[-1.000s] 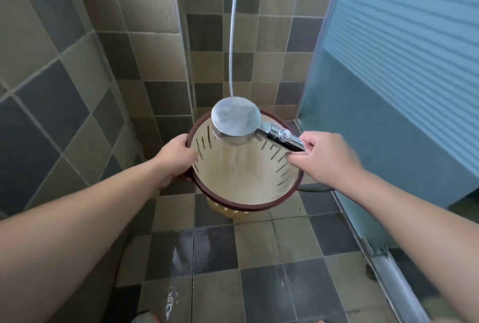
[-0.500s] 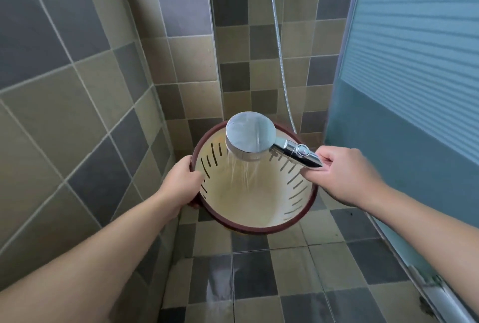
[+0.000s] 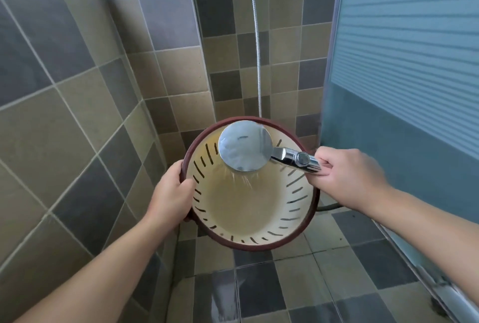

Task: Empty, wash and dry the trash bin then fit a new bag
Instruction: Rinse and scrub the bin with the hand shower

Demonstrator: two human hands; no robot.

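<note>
A cream trash bin with slotted walls and a dark red rim hangs above the shower floor, its mouth tilted toward me. My left hand grips the rim on the left side, thumb inside. My right hand holds the chrome handle of a round shower head, which hovers over the bin's upper opening. Water streams from the head down into the bin. The bin's inside holds no trash.
Tiled walls close in on the left and behind. A frosted blue shower door stands at the right, its metal track along the floor. The shower hose hangs down behind the bin. The floor tiles are wet.
The view has tilted up and turned left, so more wall shows. The bin and shower head sit slightly lower and more to the right in view; both grips are unchanged and water keeps running.
</note>
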